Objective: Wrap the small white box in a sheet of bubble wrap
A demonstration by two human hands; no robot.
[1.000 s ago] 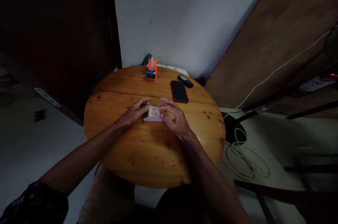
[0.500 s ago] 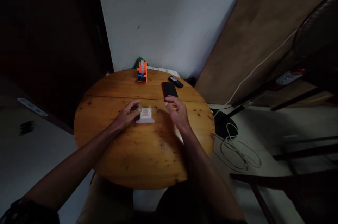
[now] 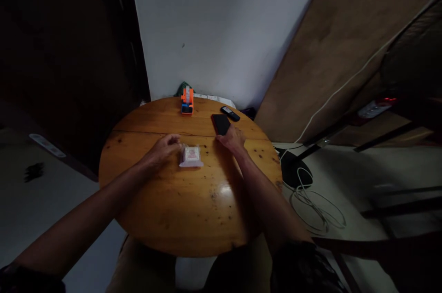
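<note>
touches phone, beyond and right of packet, with right hand; has left hand left of packet; cannot tell either hand's fingers as clamped or apart.

Table (wooden), packet, phone, dispenser atop

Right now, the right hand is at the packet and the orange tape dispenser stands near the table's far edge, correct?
Not the packet: the head view shows the right hand at the dark, red-edged phone. The tape dispenser stands near the far edge of the table.
</note>
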